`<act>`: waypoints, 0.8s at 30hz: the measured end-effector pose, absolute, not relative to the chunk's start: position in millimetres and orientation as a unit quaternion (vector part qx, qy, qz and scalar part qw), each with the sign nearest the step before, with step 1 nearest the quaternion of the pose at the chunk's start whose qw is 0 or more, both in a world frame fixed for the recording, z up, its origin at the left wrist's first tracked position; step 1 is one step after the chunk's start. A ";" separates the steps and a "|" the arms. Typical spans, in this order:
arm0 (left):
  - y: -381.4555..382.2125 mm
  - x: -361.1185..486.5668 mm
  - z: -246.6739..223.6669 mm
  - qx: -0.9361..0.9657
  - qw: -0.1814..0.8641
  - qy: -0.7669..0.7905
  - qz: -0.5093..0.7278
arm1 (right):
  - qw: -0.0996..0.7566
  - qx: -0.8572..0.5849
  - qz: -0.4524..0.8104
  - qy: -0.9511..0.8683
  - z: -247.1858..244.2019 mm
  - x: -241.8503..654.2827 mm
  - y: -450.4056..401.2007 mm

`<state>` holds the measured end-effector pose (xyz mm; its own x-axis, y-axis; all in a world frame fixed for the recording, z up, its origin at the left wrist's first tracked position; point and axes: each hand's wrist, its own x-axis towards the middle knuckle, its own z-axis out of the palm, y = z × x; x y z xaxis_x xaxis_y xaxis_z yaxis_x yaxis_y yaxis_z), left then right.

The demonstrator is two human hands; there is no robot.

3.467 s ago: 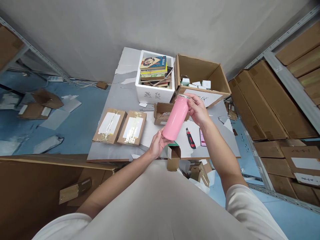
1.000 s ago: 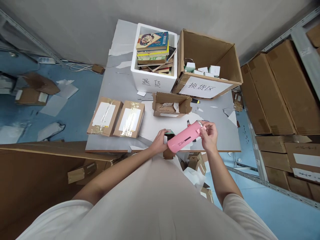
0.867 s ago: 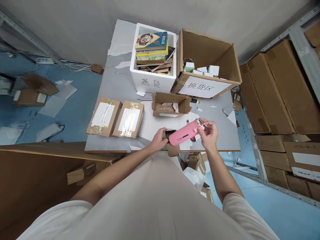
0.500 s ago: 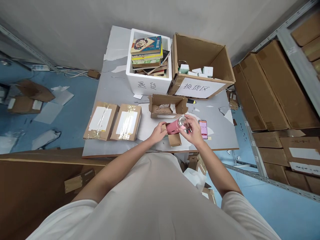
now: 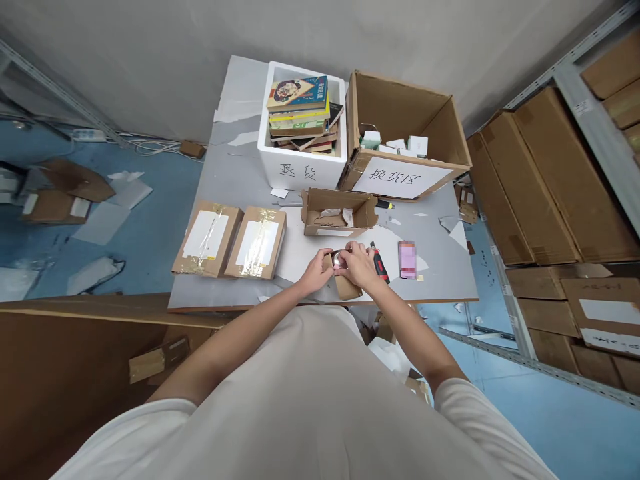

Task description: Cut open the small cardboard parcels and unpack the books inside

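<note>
At the front middle of the table, my left hand (image 5: 316,272) is closed on the side of a small cardboard box (image 5: 349,288) whose flap hangs toward me. A pink bottle (image 5: 341,259) with a shiny silver end sits mostly inside this box, so just the end shows. The fingers of my right hand (image 5: 362,267) are curled over that silver end. A red and black utility knife (image 5: 380,265) lies just right of my right hand. Behind both hands stands an open, shallow cardboard box (image 5: 320,227) with scraps of paper in it.
Two taped parcels (image 5: 255,243) lie on the left of the table. A white foam box (image 5: 300,160) of books and a large carton (image 5: 435,127) of small boxes stand at the back. A phone (image 5: 407,260) lies right. Shelving with cartons (image 5: 530,180) flanks the table's right side.
My right hand has moved left and pushed the pink bottle down into the small box. The utility knife has come into fuller view. My left hand stays at the box.
</note>
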<state>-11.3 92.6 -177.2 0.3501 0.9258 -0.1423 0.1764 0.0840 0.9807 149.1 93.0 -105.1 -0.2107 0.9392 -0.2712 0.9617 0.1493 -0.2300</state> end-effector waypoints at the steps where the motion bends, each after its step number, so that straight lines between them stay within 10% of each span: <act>1: 90.3 -11.9 -177.0 0.583 0.573 0.470 0.333 | 0.036 0.622 -0.187 0.760 -105.3 148.9 92.4; 15: 73.3 -3.1 -171.9 0.383 0.620 0.528 0.436 | -0.328 0.669 -0.331 0.579 -138.9 180.0 52.0; 24: 64.2 -17.5 -166.1 0.691 0.485 0.437 0.310 | -0.182 0.509 -0.339 0.770 -139.7 209.2 50.3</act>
<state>-17.5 64.2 -166.1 0.4263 0.9046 0.0043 0.3031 -0.1473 0.9415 209.2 50.3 -139.7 -0.4162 0.9070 -0.0636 0.6599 0.2532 -0.7074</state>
